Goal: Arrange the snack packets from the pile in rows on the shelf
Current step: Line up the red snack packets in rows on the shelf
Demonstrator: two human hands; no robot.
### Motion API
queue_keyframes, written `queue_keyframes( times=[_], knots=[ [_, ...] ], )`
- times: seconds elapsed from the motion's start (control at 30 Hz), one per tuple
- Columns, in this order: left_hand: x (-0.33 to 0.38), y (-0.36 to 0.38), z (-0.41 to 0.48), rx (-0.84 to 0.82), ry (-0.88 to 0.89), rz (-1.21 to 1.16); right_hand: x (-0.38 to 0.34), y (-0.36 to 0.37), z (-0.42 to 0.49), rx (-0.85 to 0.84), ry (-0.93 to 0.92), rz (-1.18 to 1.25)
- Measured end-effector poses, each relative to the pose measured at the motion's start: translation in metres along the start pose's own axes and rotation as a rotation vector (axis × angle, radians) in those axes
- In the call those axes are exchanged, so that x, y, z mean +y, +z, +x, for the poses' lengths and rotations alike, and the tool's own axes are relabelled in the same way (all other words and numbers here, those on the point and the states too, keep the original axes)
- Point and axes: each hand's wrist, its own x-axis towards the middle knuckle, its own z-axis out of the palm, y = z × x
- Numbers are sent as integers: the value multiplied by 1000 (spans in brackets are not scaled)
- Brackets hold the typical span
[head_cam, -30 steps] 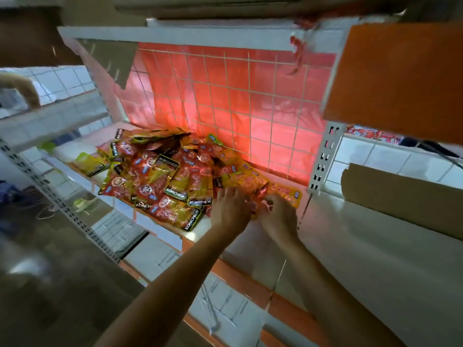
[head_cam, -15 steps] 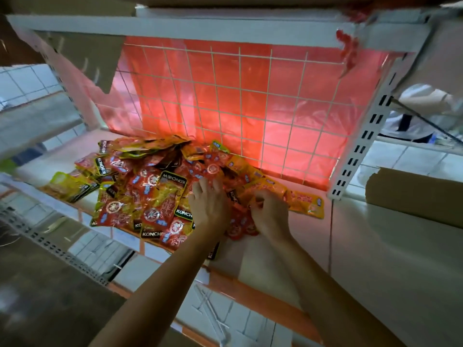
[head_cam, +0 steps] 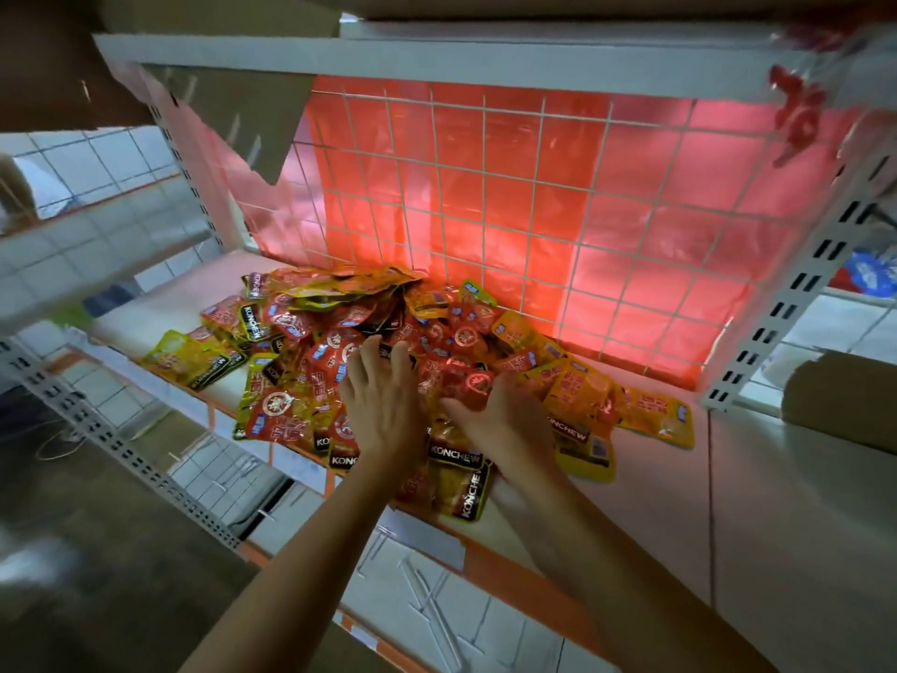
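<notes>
Palms down: our left hand (head_cam: 383,405) lies flat, fingers spread, on the piled Konchew snack packets (head_cam: 340,342); our right hand (head_cam: 505,412) covers their near edge (gripping or not, we cannot tell). No rows on the shelf (head_cam: 655,502) yet; next, single out one packet.

Two hands (head_cam: 383,410) (head_cam: 507,422), one shelf (head_cam: 655,488), one pile (head_cam: 310,347) of uncountably many snack packets.
</notes>
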Motion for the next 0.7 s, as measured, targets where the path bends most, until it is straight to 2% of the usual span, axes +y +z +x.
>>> queue_keyframes(
  times=[0.13, 0.23, 0.4, 0.6, 0.7],
  knots=[
    [-11, 1, 0, -42, -105, 16, -9, 3, 0, -33, 49, -80],
    [-13, -3, 1, -36, -86, -26, -10, 2, 0, -49, 65, -98],
    [-5, -14, 3, 20, -47, -151, -1, 0, -1, 12, 57, 56],
    [22, -39, 12, 222, 114, -365, 12, -18, -5, 167, 108, 283],
    [41, -49, 13, 262, 39, -563, 25, -29, -8, 229, 104, 366]
  ],
)
